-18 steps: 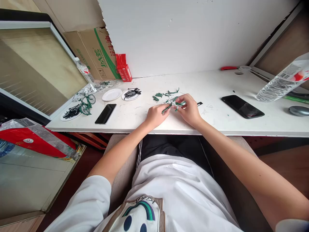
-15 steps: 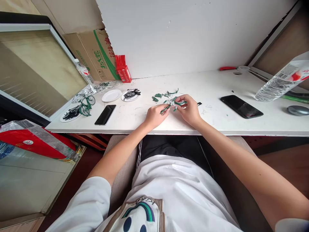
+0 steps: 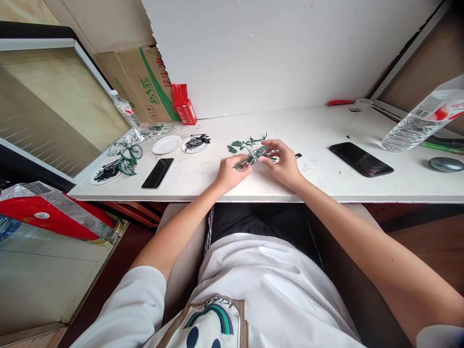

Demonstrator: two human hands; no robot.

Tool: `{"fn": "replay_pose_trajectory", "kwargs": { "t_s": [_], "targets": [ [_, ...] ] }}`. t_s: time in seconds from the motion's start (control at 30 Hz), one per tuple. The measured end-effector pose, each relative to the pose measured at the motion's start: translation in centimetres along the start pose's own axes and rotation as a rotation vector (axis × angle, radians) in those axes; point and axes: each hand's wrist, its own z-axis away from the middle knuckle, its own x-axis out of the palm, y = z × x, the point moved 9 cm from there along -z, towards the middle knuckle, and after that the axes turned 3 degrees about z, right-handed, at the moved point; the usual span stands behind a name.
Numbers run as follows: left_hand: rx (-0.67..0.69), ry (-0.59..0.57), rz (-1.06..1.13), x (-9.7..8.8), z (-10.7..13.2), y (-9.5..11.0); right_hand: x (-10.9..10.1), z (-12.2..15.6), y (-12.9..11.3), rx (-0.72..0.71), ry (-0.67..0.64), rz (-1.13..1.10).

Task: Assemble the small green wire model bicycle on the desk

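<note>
desk [image 3: 326, 188] white, scuffed, against a white wall; both hands, left hand [image 3: 229, 173] and right hand [image 3: 283, 162], pinch the green model frame [image 3: 253, 157], now lifted slightly leftward.

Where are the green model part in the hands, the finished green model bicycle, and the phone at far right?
green model part [image 3: 253, 157], head view, on its middle between the hands.
green model bicycle [image 3: 127, 157], head view, on its frame.
right phone [image 3: 360, 159], head view, on its screen.

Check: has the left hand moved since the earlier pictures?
Yes. The left hand has lifted slightly with the small green metal part, judged against the white table's front edge.
</note>
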Motion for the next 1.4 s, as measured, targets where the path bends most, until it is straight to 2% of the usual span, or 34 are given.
{"fn": "replay_pose_trajectory", "kwargs": {
  "t_s": [0.2,0.33,0.43,0.6,0.73,0.87,1.0,1.07,1.17,1.3,1.4],
  "targets": [
    [-0.142,-0.070,0.261,0.2,-0.5,-1.4,0.9,0.0,0.0,0.128,-0.157,-0.135],
    [-0.166,-0.093,0.326,-0.1,-0.9,-1.7,1.0,0.0,-1.2,0.144,-0.167,-0.236],
    [-0.182,-0.041,0.354,-0.7,-1.3,-2.1,0.5,-0.1,-2.3,0.098,-0.102,-0.214],
    [-0.320,0.143,0.465,-2.0,-1.6,-4.5,-1.5,0.2,-4.6,-0.032,0.121,0.022],
    [-0.426,0.176,0.385,-2.2,-1.3,-5.4,-2.8,0.4,-6.1,-0.110,0.212,0.151],
    [-0.412,0.164,0.223,-2.5,-1.1,-4.0,-3.9,0.3,-7.1,-0.182,0.275,0.198],
    [-0.284,-0.012,0.199,-1.1,-1.1,-0.9,-4.1,0.4,-7.2,-0.212,0.293,0.224],
    [-0.250,-0.016,0.191,-1.0,-0.9,0.3,-3.9,0.6,-7.2,-0.240,0.286,0.220],
    [-0.232,-0.059,0.311,-0.3,-0.7,1.7,-3.2,0.9,-7.2,-0.266,0.255,0.237],
    [-0.275,-0.182,0.536,1.1,-0.7,2.8,-2.3,1.2,-7.1,-0.276,0.209,0.252],
    [-0.300,-0.226,0.635,1.5,-0.7,3.4,-1.9,1.2,-7.0,-0.278,0.182,0.280]
  ]
}}
